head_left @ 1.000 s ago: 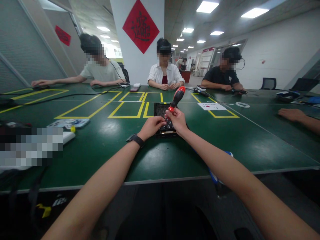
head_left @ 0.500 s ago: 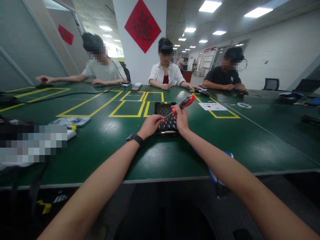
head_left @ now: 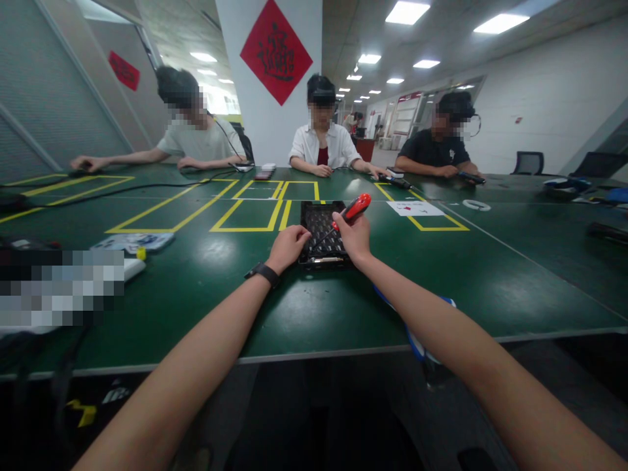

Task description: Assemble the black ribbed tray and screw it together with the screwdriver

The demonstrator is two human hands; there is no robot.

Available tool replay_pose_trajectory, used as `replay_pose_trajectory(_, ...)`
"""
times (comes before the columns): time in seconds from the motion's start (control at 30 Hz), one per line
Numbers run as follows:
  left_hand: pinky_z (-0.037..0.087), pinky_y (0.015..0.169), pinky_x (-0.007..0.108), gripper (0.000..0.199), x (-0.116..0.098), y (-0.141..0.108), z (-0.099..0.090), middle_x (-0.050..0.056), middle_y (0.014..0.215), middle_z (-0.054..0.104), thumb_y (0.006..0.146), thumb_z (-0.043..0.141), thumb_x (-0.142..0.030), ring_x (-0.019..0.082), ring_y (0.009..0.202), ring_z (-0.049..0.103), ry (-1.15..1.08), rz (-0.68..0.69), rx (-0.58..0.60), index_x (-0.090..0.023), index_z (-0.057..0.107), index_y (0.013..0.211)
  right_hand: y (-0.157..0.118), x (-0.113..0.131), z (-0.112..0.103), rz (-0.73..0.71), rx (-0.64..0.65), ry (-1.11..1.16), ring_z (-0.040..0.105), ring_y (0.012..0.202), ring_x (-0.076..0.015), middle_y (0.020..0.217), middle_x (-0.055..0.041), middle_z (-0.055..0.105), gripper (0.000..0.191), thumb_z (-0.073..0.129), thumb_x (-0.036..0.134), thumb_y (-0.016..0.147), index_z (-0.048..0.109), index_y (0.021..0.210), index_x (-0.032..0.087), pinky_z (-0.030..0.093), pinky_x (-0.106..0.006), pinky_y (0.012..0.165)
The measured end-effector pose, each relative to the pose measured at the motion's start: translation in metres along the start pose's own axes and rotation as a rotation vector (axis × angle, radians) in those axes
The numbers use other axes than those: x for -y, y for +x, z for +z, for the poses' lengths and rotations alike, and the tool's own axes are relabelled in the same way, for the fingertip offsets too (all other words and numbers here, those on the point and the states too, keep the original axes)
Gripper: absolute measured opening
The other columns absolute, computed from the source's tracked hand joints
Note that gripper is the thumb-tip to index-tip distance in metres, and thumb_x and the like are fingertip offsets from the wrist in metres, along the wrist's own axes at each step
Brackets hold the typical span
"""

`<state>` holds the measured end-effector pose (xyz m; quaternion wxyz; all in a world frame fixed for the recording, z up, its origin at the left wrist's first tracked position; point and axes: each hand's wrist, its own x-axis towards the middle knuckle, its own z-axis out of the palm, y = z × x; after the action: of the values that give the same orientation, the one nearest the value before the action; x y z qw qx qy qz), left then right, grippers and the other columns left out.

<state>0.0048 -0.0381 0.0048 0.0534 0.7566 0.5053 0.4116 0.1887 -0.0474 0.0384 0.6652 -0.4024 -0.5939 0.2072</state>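
My right hand (head_left: 355,237) is closed around a screwdriver (head_left: 357,208) with a red and black handle. Its thin shaft slants down to the left over a black case (head_left: 321,210) filled with rows of small pieces that look like bits. At the left side of the case is my left hand (head_left: 290,246), its fingertips pressed together; whatever they may hold is too small to make out. A dark watch band circles the left wrist. Along the near edge of the case lies a light, slim strip (head_left: 328,260).
Across the green table (head_left: 220,301) sit three people with head-worn gear. Yellow tape (head_left: 243,229) marks rectangles on it. A paper sheet (head_left: 415,209) and a white ring (head_left: 476,205) lie to the right. A flat, printed packet (head_left: 135,241) is at left; a blue-and-white item shows beneath my right forearm.
The screwdriver's handle has come down and left, and its shaft now points lower into the case. My left fingertips have parted from the shaft, slightly to the left.
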Motion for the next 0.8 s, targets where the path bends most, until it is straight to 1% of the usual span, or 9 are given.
replay_pose_trajectory(0.1, 0.036, 0.062, 0.027, 0.023, 0.000, 0.001, 0.001, 0.004, 0.073, 0.060, 0.085, 0.049, -0.033, 0.016, 0.069, 0.051, 0.000, 0.000, -0.007, -0.017, 0.064, 0.078, -0.001, 0.001, 0.001, -0.007, 0.003, -0.015, 0.053, 0.062, -0.0144, 0.063, 0.0001, 0.059, 0.028, 0.062, 0.046, 0.072, 0.056, 0.068, 0.019, 0.044, -0.028, 0.069)
replay_pose_trajectory(0.17, 0.036, 0.062, 0.028, 0.023, 0.000, 0.001, 0.000, 0.004, 0.074, 0.061, 0.085, 0.049, -0.033, 0.016, 0.069, 0.051, 0.005, 0.003, -0.009, -0.017, 0.064, 0.078, -0.001, 0.002, 0.001, 0.004, -0.016, -0.007, 0.053, 0.062, -0.0145, 0.064, -0.0001, 0.059, 0.029, 0.061, 0.047, 0.072, 0.056, 0.068, 0.019, 0.045, -0.028, 0.069)
replay_pose_trajectory(0.27, 0.036, 0.063, 0.028, 0.023, -0.001, 0.000, -0.001, 0.004, 0.073, 0.060, 0.084, 0.050, -0.033, 0.016, 0.069, 0.051, 0.013, 0.012, -0.012, -0.017, 0.065, 0.078, 0.000, 0.003, 0.000, 0.038, -0.095, 0.039, 0.055, 0.063, -0.0146, 0.065, -0.0006, 0.060, 0.031, 0.059, 0.048, 0.073, 0.055, 0.069, 0.018, 0.045, -0.028, 0.070)
replay_pose_trajectory(0.37, 0.037, 0.063, 0.028, 0.019, -0.001, -0.001, -0.002, 0.003, 0.073, 0.060, 0.083, 0.052, -0.031, 0.016, 0.068, 0.051, 0.003, 0.016, -0.025, -0.017, 0.065, 0.078, 0.002, 0.003, -0.002, 0.107, -0.184, 0.090, 0.057, 0.065, -0.0148, 0.064, -0.0003, 0.059, 0.032, 0.058, 0.049, 0.073, 0.053, 0.069, 0.018, 0.046, -0.028, 0.069)
replay_pose_trajectory(0.43, 0.039, 0.064, 0.028, 0.016, -0.003, -0.002, -0.003, 0.003, 0.075, 0.061, 0.081, 0.054, -0.029, 0.016, 0.069, 0.052, -0.025, 0.016, -0.032, -0.017, 0.065, 0.081, 0.003, 0.003, -0.003, 0.157, -0.205, 0.119, 0.058, 0.065, -0.0151, 0.062, -0.0002, 0.058, 0.034, 0.056, 0.051, 0.074, 0.052, 0.068, 0.018, 0.046, -0.027, 0.067)
replay_pose_trajectory(0.5, 0.041, 0.066, 0.028, 0.014, -0.004, -0.002, -0.004, 0.003, 0.077, 0.062, 0.080, 0.056, -0.027, 0.015, 0.070, 0.053, -0.069, 0.020, -0.030, -0.017, 0.065, 0.085, 0.003, 0.003, -0.004, 0.186, -0.189, 0.143, 0.059, 0.064, -0.0152, 0.059, -0.0003, 0.057, 0.036, 0.053, 0.053, 0.075, 0.051, 0.068, 0.018, 0.046, -0.027, 0.064)
replay_pose_trajectory(0.6, 0.045, 0.073, 0.029, 0.016, -0.007, -0.001, -0.006, 0.004, 0.081, 0.064, 0.076, 0.061, -0.024, 0.016, 0.075, 0.057, -0.130, 0.039, -0.024, -0.017, 0.064, 0.091, 0.003, 0.003, -0.003, 0.178, -0.159, 0.165, 0.059, 0.063, -0.0147, 0.058, -0.0006, 0.057, 0.038, 0.051, 0.056, 0.075, 0.051, 0.068, 0.019, 0.046, -0.026, 0.061)
replay_pose_trajectory(0.73, 0.046, 0.078, 0.031, 0.018, -0.010, 0.000, -0.007, 0.005, 0.086, 0.066, 0.074, 0.063, -0.022, 0.017, 0.081, 0.059, -0.166, 0.040, -0.018, -0.017, 0.064, 0.091, 0.002, 0.004, -0.002, 0.204, -0.151, 0.198, 0.058, 0.060, -0.0137, 0.057, -0.0002, 0.057, 0.039, 0.051, 0.058, 0.074, 0.051, 0.068, 0.019, 0.046, -0.025, 0.060)
replay_pose_trajectory(0.8, 0.047, 0.079, 0.031, 0.019, -0.011, 0.000, -0.006, 0.004, 0.087, 0.066, 0.075, 0.062, -0.022, 0.017, 0.081, 0.059, -0.204, 0.036, -0.008, -0.017, 0.063, 0.093, 0.002, 0.004, -0.002, 0.226, -0.079, 0.213, 0.057, 0.059, -0.0129, 0.056, 0.0004, 0.057, 0.040, 0.050, 0.058, 0.075, 0.051, 0.069, 0.019, 0.045, -0.025, 0.059)
